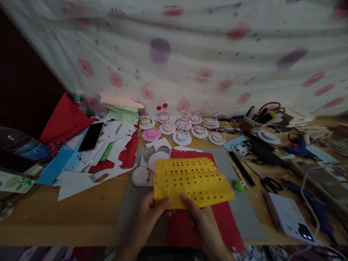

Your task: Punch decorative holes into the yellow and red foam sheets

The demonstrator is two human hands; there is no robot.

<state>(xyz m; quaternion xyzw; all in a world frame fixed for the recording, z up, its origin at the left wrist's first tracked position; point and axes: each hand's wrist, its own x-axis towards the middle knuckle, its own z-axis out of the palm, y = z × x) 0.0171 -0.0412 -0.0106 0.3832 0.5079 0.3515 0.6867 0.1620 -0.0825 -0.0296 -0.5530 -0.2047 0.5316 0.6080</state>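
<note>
A yellow sheet of paper (190,181), punched with rows of small star and flower holes, is held up in front of me. My left hand (152,212) pinches its lower left corner, thumb on top. Along the bottom edge, my right hand (199,219) grips the same sheet with its thumb on top and the fingers hidden beneath. Under the sheet lies a red sheet of paper (228,224) on a grey cutting mat (247,214). Just left of the yellow sheet are white paper discs (140,175), one carrying a string of beads.
Several small decorated white discs (182,137) stand at the back. Paper scraps (78,181) and a phone (91,137) lie left, beside a plastic bottle (24,145). On the right are scissors (268,183), a white power bank (289,217), a blue glue gun (312,203) and a tool cup (252,123).
</note>
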